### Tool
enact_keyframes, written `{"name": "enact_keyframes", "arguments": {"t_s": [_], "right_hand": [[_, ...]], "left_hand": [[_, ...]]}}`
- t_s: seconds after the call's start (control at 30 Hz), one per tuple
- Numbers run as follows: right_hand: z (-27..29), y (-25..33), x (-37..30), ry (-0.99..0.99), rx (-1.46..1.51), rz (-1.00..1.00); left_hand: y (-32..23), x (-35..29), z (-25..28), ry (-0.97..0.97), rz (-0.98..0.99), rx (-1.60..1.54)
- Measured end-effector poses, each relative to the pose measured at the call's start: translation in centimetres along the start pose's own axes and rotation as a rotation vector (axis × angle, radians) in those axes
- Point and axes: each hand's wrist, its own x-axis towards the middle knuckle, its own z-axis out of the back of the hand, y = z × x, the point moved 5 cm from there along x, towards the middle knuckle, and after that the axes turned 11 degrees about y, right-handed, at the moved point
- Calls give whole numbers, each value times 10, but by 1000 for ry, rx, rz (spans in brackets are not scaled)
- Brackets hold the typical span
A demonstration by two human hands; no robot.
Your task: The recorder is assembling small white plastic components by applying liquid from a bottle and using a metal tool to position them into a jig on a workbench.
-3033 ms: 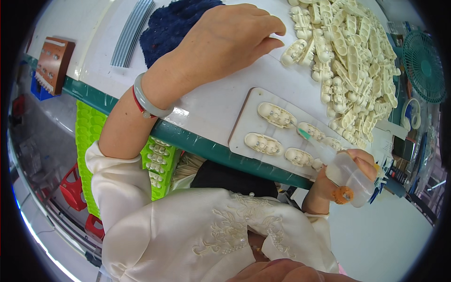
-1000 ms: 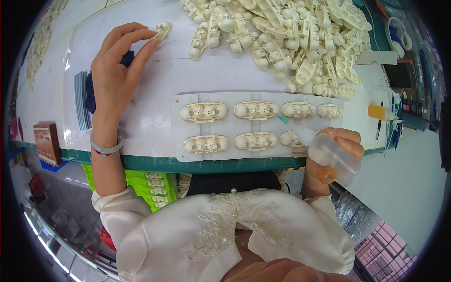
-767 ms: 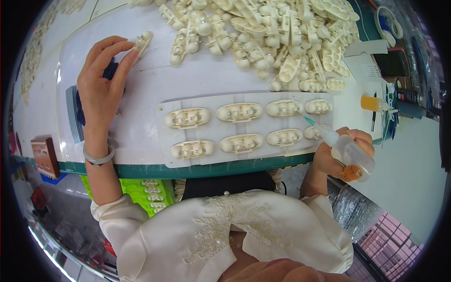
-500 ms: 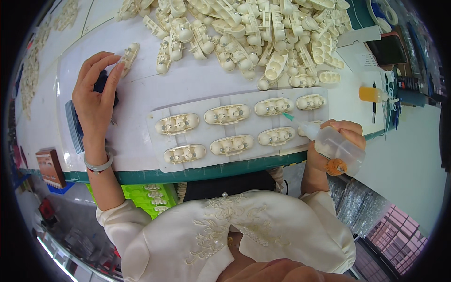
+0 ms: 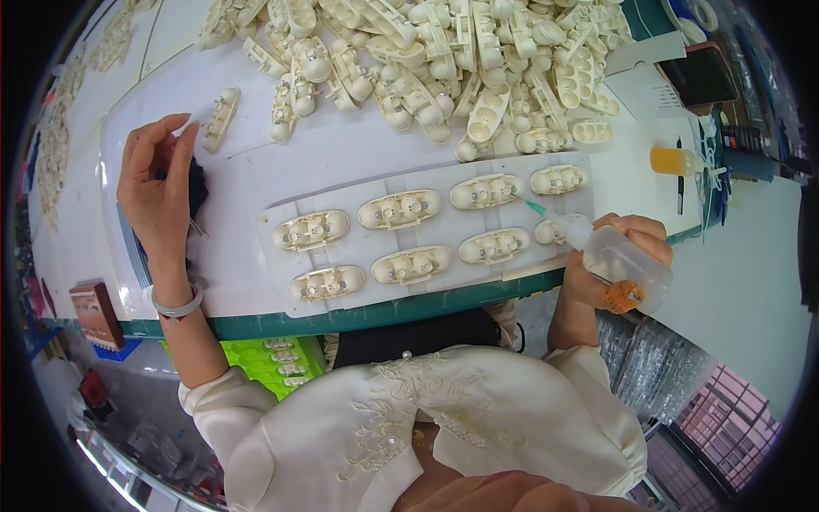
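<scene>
Bright, even light washes over the white tabletop [image 5: 239, 247], where we find only faint, soft shadows behind the pale rectangular tray [image 5: 365, 245]. It passes softly through the translucent plastic squeeze bottle [image 5: 638, 264]. Beyond the surface's right front corner, we see clear plastic bags [image 5: 653, 371] glinting. Fisheye distortion bows the surface's front edge; toward the black rim, details blur.

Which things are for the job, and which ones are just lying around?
Probably for the job:
clear bottle, in the right hand
white tray and its eight cream pieces
loose cream piece near the left hand
pile of similar pieces

Probably just lying about:
phone
yellow bottle
brown block
</scene>
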Motion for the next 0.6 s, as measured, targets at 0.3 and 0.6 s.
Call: {"name": "enact_keyframes", "arguments": {"t_s": [0.3,0.6], "right_hand": [[5,-10,1,-104,24,-47],[25,-34,-7,-341,100,-67]], "left_hand": [[10,-2,7,-163,123,-18],[25,-3,14,-205,169,-52]]}}
